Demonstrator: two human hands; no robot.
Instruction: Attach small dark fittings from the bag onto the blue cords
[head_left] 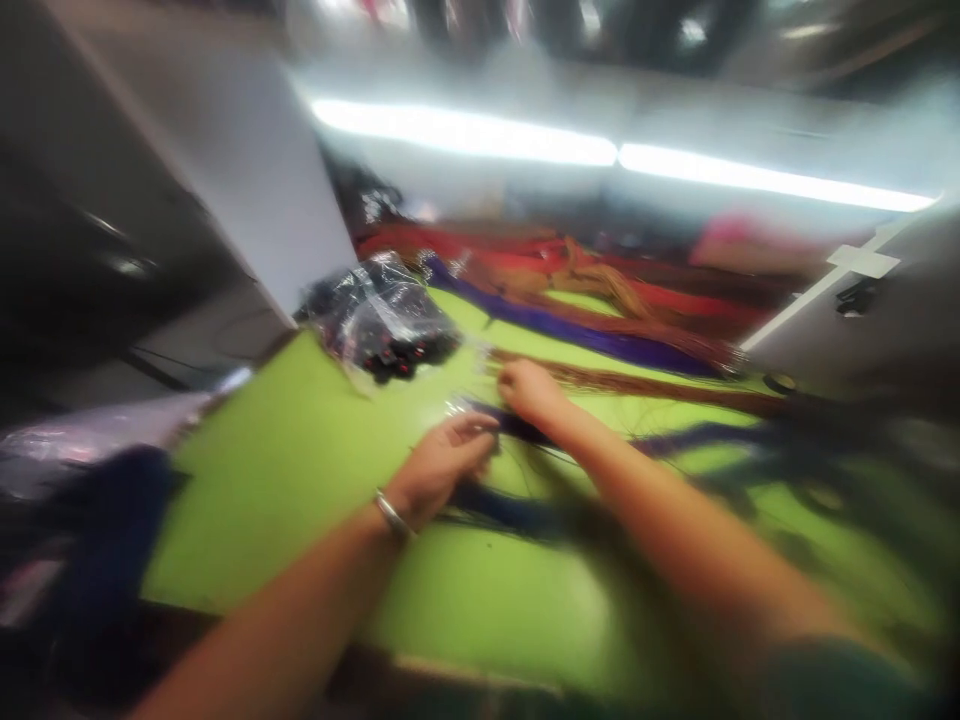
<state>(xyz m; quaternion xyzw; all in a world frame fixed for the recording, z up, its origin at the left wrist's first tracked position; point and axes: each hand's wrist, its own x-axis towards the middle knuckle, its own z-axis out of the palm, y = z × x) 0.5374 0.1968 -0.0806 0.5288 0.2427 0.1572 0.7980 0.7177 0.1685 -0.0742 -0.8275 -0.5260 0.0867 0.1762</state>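
1. Presently, both hands work a dark blue strand [516, 426] lying mid-tabletop [300, 470], near a plastic bag [382, 320].
2. The left hand [450, 462] pinches the strand, fingers closed; the right hand [529, 390] curls over it, its grip too blurred to tell.
3. Judgement: further handling calls for a steady pinch, since loose fibres trail.
4. Both forearms reach forward, wrists low.
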